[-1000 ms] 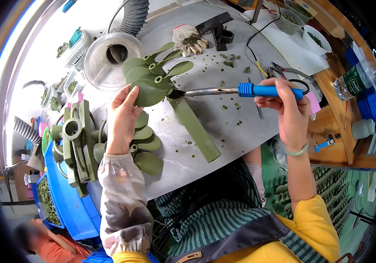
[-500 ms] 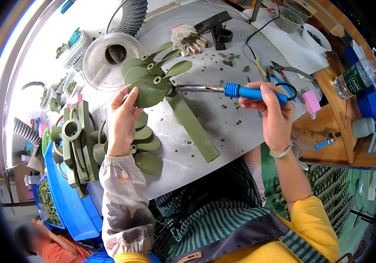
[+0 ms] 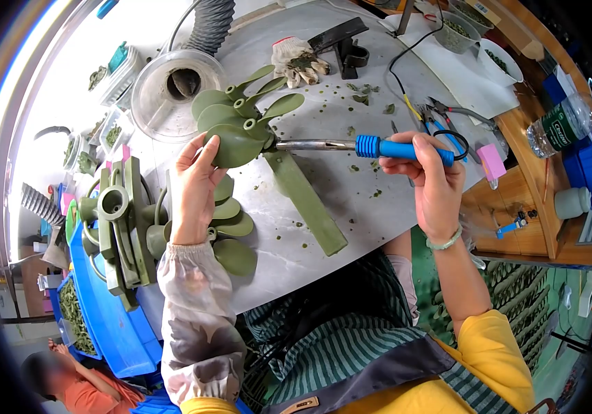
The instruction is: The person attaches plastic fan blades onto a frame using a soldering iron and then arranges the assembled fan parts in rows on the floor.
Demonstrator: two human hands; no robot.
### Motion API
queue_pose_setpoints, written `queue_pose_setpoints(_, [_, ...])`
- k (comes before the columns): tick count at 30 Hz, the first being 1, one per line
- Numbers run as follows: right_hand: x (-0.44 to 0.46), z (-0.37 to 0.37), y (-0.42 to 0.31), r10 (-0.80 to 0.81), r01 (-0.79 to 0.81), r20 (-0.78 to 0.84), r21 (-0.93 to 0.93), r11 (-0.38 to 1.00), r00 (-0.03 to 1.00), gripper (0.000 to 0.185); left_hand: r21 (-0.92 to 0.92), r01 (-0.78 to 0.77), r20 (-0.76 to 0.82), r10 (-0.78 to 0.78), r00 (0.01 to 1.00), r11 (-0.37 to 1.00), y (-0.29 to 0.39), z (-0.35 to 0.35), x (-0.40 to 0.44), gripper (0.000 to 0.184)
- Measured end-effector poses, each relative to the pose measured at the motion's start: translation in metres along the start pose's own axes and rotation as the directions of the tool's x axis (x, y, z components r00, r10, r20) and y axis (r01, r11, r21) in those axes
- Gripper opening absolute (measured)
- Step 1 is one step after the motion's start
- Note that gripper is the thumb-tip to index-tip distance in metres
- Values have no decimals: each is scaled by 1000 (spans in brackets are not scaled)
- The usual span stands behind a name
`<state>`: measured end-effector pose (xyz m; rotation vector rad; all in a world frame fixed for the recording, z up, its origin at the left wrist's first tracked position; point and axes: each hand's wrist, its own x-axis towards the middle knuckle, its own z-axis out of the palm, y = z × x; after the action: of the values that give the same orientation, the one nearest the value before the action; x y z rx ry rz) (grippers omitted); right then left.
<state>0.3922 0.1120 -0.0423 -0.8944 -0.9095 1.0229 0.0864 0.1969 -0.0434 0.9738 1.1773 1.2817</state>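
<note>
Pinched between the thumb and fingers of my left hand is an olive-green plastic propeller part with rounded blades, held above the table. My right hand is closed around the blue handle of a soldering iron, whose metal shaft points left. The iron's tip meets the part near the base of its blades; the exact contact spot is hidden. A flat green bar slants down from beneath the part. More green blades lie beside my left wrist.
Green moulded frames stand at the left, by a blue bin. A clear tub sits under a grey hose. Gloves, pliers and green scraps occupy the table. A person in orange is at lower left.
</note>
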Motion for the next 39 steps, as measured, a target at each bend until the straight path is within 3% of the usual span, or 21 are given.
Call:
queue_pose_setpoints(34, [9,-3,-2,18,-17,-24,16,1000,1000,27,45,0,-28,2,1000,999,-2,-1,3,21])
queue_pose_setpoints(39, [9,-1,-3,26,-26,-20,10,1000,999,28,24,-6,-33,7,999,1000,-3,0,2,28])
